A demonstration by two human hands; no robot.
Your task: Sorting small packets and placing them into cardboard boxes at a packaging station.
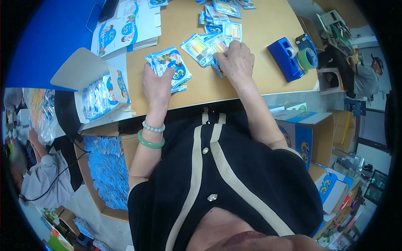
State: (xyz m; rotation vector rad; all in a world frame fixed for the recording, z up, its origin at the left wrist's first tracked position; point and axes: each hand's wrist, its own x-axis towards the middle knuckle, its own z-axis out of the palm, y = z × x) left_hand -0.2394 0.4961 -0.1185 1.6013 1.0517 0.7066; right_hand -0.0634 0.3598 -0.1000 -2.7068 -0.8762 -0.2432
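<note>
My left hand [157,85] is closed round a small stack of flat blue-and-white packets [179,67], thumb on top, just above the table's near edge. To its right, my right hand [237,62] has its fingers bent down onto loose packets [197,49] that lie with their clear, striped side up. Its fingertips are pressed on one of these packets and partly hidden. More packets [227,8] are heaped at the far side of the table. An open white carton [124,85] beside my left hand holds a row of the same packets.
A blue tape dispenser [285,59] and a green tape roll [307,58] stand at the table's right. Flat printed cartons [144,26] are piled at the back left. Below the table, a cardboard box [109,211] holds many blue packets. Other people sit on both sides.
</note>
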